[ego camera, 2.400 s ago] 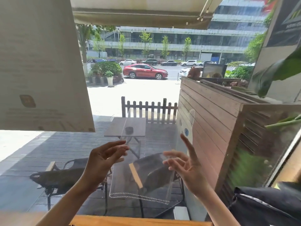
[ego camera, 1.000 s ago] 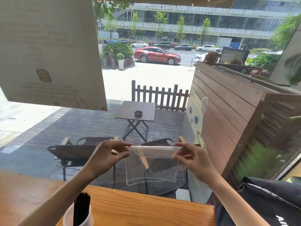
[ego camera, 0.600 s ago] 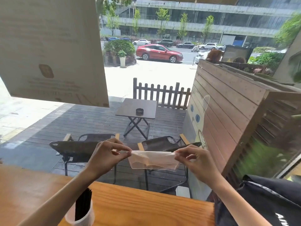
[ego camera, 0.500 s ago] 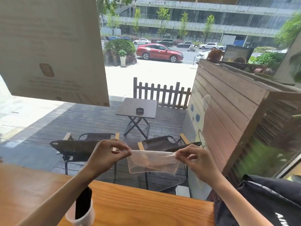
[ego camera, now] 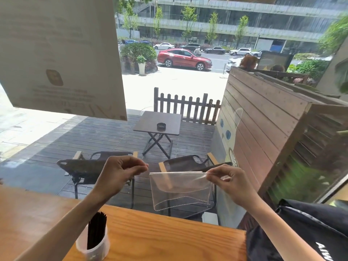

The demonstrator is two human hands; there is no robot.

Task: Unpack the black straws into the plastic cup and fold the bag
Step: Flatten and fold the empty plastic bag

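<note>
Nearest the camera, one plastic cup [ego camera: 93, 247] stands on the wooden bench [ego camera: 160, 240], partly hidden by the person's left forearm. A single bundle of black straws [ego camera: 96, 229] stands upright inside it, its tops rising above the rim. At the bench's right end lies one black bag [ego camera: 308, 228] with white lettering at its lower edge.

Above the bench's far edge, two bare hands are raised. The right hand [ego camera: 228, 182] pinches the top right corner of one clear plastic bag [ego camera: 180, 189] between thumb and forefinger; the bag hangs in the air, folded over on itself so a second layer shows through. The left hand [ego camera: 120, 171] is just beside the bag's left edge but apart from it, its fingers curled with thumb and fingertips drawn together, holding nothing.

Beyond the window glass is a dark wooden deck with two folding chairs [ego camera: 98, 166] and, farther back, one small square table [ego camera: 158, 121] carrying one round ashtray [ego camera: 161, 126]. A low picket fence [ego camera: 186, 108] closes the deck, and a slatted wooden partition [ego camera: 263, 125] runs along the right. One pale printed sheet [ego camera: 60, 53] hangs at upper left. Farthest off, a red car [ego camera: 183, 59] is parked on the street before a long glass-fronted building [ego camera: 226, 21].
</note>
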